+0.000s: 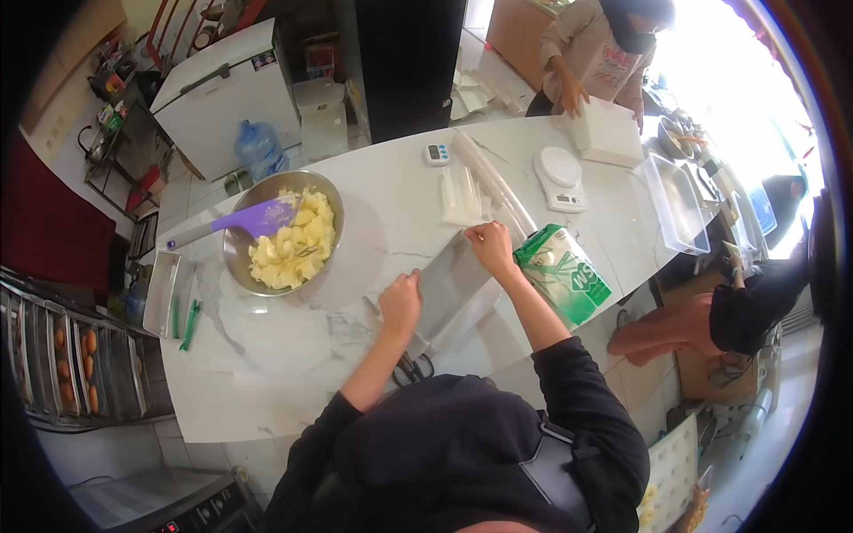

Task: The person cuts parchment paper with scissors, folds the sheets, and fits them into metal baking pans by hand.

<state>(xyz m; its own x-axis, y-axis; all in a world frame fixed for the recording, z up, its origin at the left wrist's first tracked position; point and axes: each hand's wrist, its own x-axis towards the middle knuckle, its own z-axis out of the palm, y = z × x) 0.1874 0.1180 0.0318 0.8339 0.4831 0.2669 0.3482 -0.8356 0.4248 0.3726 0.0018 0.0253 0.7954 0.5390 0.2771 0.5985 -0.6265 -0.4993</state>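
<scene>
My left hand (402,302) is closed at the left side of a long grey loaf-type tin or tray (449,280), fingers curled; what it holds is too small to name. At the far end of the tray, my right hand (490,244) pinches something thin that looks like clear plastic. A green and white package (563,277) lies right of my right hand. Beyond the hands are a long clear plastic roll (498,182) and some pale strips (460,197). Black-handled scissors (414,368) lie near my body.
Left: steel bowl (335,253) of yellow mixture with purple spatula (259,219), metal tin (162,295), green clips (189,325). Beyond: timer (436,155), white scale (560,180). One person (604,53) holds a white box (609,131); another (755,311) is at right, near a clear bin (668,204).
</scene>
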